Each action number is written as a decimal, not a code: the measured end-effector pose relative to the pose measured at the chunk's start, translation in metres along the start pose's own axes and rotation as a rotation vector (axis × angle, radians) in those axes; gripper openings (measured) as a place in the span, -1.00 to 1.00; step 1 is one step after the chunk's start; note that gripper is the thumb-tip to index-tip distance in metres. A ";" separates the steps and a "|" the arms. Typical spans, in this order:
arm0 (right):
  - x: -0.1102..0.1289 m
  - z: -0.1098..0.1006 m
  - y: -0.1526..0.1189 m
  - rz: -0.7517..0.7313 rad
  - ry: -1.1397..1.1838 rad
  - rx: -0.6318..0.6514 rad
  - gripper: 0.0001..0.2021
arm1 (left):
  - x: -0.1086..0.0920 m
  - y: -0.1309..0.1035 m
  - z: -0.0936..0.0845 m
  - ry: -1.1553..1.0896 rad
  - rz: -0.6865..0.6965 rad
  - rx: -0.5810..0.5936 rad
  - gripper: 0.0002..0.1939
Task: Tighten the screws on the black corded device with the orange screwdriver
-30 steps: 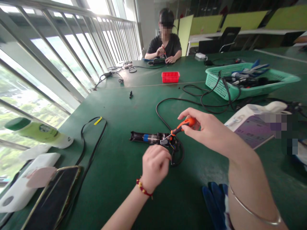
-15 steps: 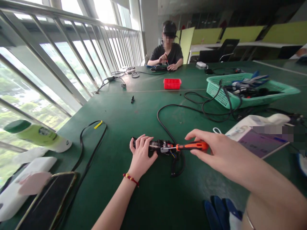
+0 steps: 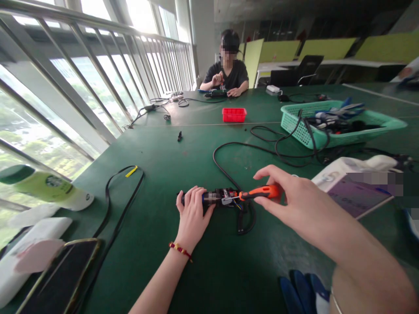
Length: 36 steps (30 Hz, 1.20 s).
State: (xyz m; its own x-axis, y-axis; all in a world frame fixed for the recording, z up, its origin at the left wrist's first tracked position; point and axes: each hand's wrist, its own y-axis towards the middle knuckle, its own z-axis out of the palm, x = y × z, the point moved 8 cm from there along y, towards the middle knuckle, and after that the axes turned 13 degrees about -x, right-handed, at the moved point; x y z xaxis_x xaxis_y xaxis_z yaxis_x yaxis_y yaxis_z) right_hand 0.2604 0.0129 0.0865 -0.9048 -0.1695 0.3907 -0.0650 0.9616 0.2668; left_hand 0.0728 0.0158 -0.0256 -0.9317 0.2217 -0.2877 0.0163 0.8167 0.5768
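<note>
A dark power tool (image 3: pixel 211 198) with exposed inner parts and thin wires lies across the green table. Its left end is under my left hand (image 3: pixel 193 209), whose fingers wrap over the body. My right hand (image 3: pixel 281 192) grips an orange and black screwdriver (image 3: pixel 260 192) by the handle. The screwdriver's shaft points left, and its tip is at the silvery part in the open section of the tool. A black cord runs from the tool's right end.
A red tray (image 3: pixel 234 115) and a green basket (image 3: pixel 343 126) of tools stand farther back. A tissue pack (image 3: pixel 356 187) and blue gloves (image 3: pixel 303 290) are at the right. At the left are a bottle (image 3: pixel 49 187) and a phone (image 3: pixel 62 279). A person (image 3: pixel 225 72) sits opposite.
The screwdriver handle and my right hand have shifted slightly left and up. The tool has turned a little under my left hand. The person opposite has moved a raised hand slightly.
</note>
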 end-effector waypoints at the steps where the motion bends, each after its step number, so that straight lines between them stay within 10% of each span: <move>1: 0.001 0.004 0.000 0.012 0.005 0.044 -0.84 | 0.000 0.000 0.000 0.001 -0.001 0.001 -0.73; 21: 0.023 0.015 -0.016 -0.069 0.155 0.258 -0.70 | 0.002 0.001 0.003 -0.005 0.010 0.046 -0.71; 36: 0.008 0.011 -0.006 -0.033 0.033 0.178 -0.66 | 0.004 0.000 0.005 -0.022 0.010 0.024 -0.70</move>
State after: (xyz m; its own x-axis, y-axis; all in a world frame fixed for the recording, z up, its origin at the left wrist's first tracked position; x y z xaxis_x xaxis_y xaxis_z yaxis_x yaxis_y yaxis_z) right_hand 0.2491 0.0079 0.0783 -0.8866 -0.2057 0.4142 -0.1704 0.9779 0.1211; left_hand 0.0706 0.0194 -0.0304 -0.9232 0.2417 -0.2988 0.0349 0.8270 0.5611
